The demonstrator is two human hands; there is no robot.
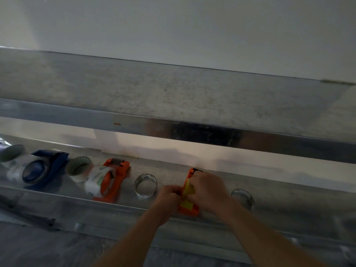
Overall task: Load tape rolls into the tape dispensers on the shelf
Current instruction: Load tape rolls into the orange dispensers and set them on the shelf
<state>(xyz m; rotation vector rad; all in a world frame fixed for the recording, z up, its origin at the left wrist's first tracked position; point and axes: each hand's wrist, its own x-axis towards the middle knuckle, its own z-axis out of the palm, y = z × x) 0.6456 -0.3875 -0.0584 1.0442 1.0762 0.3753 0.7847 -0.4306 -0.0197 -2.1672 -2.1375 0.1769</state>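
Note:
An orange tape dispenser (189,208) with a yellow part lies on the metal shelf (115,205) near its front lip. My right hand (209,189) is closed over its upper body. Pinched against the dispenser's left side is my left hand (169,195). A second orange dispenser (117,176) to the left carries a clear tape roll (97,180). Further left, a blue dispenser (46,166) also holds a roll. Loose clear tape rolls stand on the shelf: one (145,185) just left of my hands, one (243,198) to the right, and one (79,167) between the left dispensers.
An upper metal shelf (173,101) overhangs the lower one, its front edge just above my hands. A white wall sits behind both shelves. One more clear roll (10,154) stands at the far left. A dark bar (27,212) runs below the shelf lip at the left.

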